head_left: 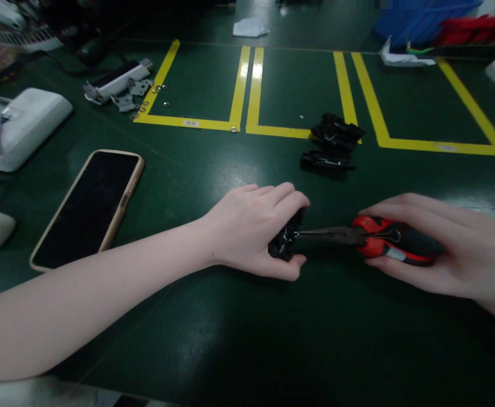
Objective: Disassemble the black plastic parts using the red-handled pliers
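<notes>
My left hand (264,229) is closed around a black plastic part (282,244), which shows between the thumb and forefinger; the rest of it is hidden under the palm. In my right hand (455,243) is a pair of needle-nose pliers (372,236) with red and black handles. The long thin jaws point left, and their tips touch the black part or a small metal piece at it; which one, I cannot tell. Beyond my hands, two similar black plastic pieces (336,133) lie beside each other on the green table (230,339).
A phone (90,203) in a tan case lies to the left, near my forearm. Yellow tape (209,124) outlines several areas. Small metal rings and brackets (124,102) lie at the far left, near a white device (31,124). Blue and red bins (425,25) stand at the back right.
</notes>
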A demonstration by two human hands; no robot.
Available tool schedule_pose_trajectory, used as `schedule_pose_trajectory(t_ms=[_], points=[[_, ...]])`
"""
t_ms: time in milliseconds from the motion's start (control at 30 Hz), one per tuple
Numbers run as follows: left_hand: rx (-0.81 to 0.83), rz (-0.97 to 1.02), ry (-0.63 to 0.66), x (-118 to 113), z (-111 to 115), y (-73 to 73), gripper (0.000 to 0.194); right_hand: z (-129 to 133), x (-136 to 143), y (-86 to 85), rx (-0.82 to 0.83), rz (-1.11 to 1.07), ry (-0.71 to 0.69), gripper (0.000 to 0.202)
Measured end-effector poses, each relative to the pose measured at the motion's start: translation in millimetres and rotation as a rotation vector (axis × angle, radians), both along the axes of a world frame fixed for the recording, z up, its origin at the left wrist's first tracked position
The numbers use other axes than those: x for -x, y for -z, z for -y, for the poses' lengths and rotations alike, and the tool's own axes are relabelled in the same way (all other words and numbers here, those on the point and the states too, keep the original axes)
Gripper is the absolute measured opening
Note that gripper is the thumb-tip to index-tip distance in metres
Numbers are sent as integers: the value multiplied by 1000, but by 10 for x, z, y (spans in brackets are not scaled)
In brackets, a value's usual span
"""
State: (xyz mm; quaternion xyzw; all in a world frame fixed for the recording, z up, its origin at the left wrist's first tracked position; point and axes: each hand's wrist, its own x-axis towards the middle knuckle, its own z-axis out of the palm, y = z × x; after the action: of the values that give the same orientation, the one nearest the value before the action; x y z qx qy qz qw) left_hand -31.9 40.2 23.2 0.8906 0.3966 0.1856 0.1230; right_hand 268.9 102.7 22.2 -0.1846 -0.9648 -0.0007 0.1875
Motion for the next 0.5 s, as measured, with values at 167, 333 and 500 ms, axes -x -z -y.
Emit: schedule_pose_trajectory(t_ms=[167,333,500], points=[[0,-28,22,4,5,-4,55,32,-18,-29,-101,20,-16,39],[-3,-41,50,-3,-4,-4,55,34,-22,-21,-140,29,-31,42],[12,-37,62,2,-8,-22,55,-37,-30,4,-80,12,-60,38]])
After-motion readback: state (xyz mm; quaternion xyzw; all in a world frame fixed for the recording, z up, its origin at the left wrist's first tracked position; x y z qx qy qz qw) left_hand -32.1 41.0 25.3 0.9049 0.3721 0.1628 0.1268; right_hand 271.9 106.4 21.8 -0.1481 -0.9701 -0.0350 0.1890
